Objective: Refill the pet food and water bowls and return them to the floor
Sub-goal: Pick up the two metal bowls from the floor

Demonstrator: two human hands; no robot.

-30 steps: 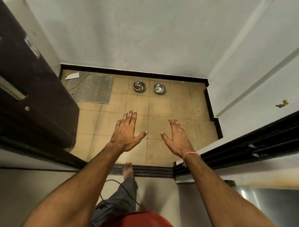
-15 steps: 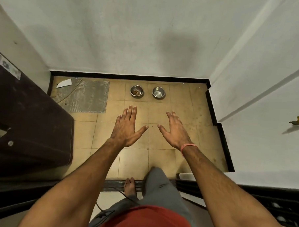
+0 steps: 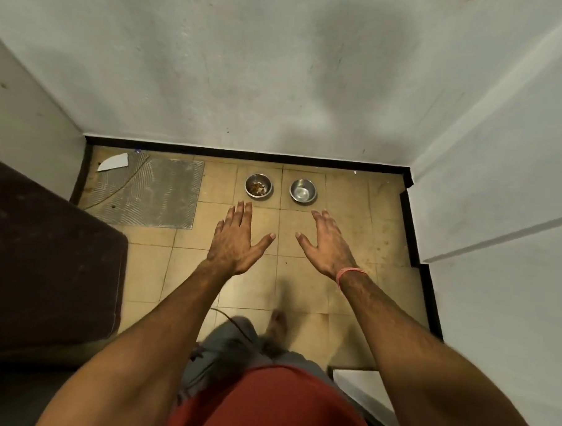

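Two small steel bowls stand side by side on the tiled floor close to the far wall. The left bowl (image 3: 258, 185) holds a little brown food. The right bowl (image 3: 303, 190) looks bare and shiny inside. My left hand (image 3: 236, 240) is stretched out flat, palm down, fingers apart, just short of the food bowl. My right hand (image 3: 330, 244), with a pink band at the wrist, is spread the same way just short of the right bowl. Neither hand touches a bowl or holds anything.
A dark open door (image 3: 45, 260) stands along the left side. A grey ribbed mat (image 3: 152, 191) lies in the far left corner with a white scrap (image 3: 114, 162) beside it. White walls close in ahead and on the right (image 3: 499, 190). My bare foot (image 3: 278, 322) is on the tiles.
I have stepped through the doorway onto the tiles, so the bowls are closer and larger. Both hands stayed spread and reached nearer to the bowls.
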